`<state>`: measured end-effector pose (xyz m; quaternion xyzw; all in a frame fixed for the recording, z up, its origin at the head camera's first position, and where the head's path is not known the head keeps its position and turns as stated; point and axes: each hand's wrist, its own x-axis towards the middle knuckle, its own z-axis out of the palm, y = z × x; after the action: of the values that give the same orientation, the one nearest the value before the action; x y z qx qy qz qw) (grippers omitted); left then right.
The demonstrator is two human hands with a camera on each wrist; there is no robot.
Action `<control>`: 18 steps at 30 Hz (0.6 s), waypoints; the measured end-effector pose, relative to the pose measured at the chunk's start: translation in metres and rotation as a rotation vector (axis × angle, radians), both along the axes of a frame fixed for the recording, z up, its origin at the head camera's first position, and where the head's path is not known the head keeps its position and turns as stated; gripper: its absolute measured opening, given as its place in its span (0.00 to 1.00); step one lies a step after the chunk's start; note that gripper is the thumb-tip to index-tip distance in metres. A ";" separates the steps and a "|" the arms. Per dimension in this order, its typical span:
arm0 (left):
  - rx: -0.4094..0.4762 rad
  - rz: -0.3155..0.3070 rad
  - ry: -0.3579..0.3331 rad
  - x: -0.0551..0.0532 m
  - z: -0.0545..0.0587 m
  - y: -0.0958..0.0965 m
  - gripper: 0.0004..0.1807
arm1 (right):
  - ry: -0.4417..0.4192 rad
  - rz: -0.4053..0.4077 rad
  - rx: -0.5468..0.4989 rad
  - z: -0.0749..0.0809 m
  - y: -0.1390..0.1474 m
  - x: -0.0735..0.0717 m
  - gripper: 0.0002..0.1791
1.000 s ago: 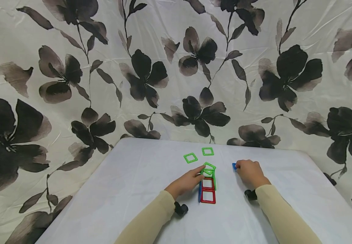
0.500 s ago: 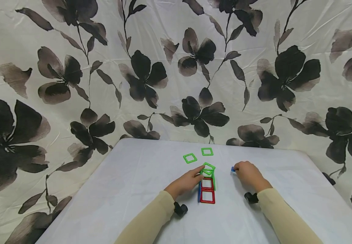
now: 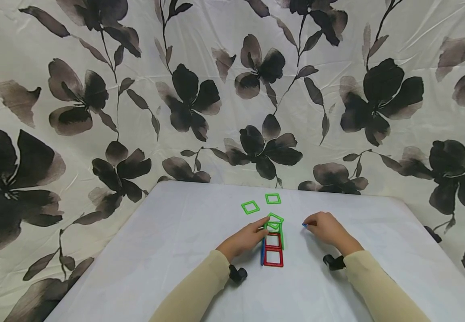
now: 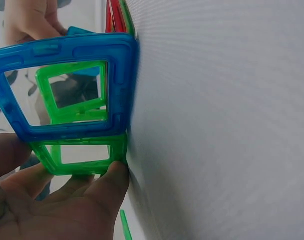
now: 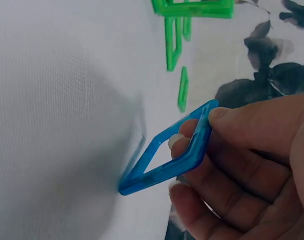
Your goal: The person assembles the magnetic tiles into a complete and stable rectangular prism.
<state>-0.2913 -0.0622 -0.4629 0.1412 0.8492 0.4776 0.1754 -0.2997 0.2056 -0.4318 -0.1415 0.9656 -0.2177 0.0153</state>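
Square magnetic tile frames form a low structure: red tiles (image 3: 273, 257) in front, blue tiles (image 4: 67, 131) along the left side, green tiles (image 3: 274, 226) at the far end. My left hand (image 3: 245, 240) is at the structure's far left, its digits holding the green tile (image 4: 87, 167) beneath the blue one in the left wrist view. To the right of the structure, my right hand (image 3: 329, 229) pinches a loose blue magnetic tile (image 5: 164, 175) by one edge. That tile is tilted, with its lower edge close to the tabletop; contact is unclear.
Two loose green tiles (image 3: 250, 207) lie flat behind the structure on the white-covered table (image 3: 168, 250). A floral cloth (image 3: 200, 112) hangs beyond the table's back edge. A small dark wrist camera (image 3: 238, 274) sits on the left wrist.
My right hand has moved slightly left toward the structure with the blue magnetic tile, which has turned more edge-on to the head view. My left hand has stayed in place.
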 end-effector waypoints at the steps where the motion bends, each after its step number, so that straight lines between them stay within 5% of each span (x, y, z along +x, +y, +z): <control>1: 0.003 0.001 -0.001 0.000 0.000 0.000 0.29 | -0.012 -0.006 -0.012 0.000 0.000 0.001 0.11; 18: 0.003 0.001 -0.004 0.000 0.001 -0.001 0.29 | -0.174 -0.078 -0.268 0.000 -0.008 0.017 0.12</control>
<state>-0.2910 -0.0636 -0.4623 0.1401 0.8483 0.4793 0.1764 -0.2824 0.1976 -0.4317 -0.0854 0.9276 -0.3566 0.0717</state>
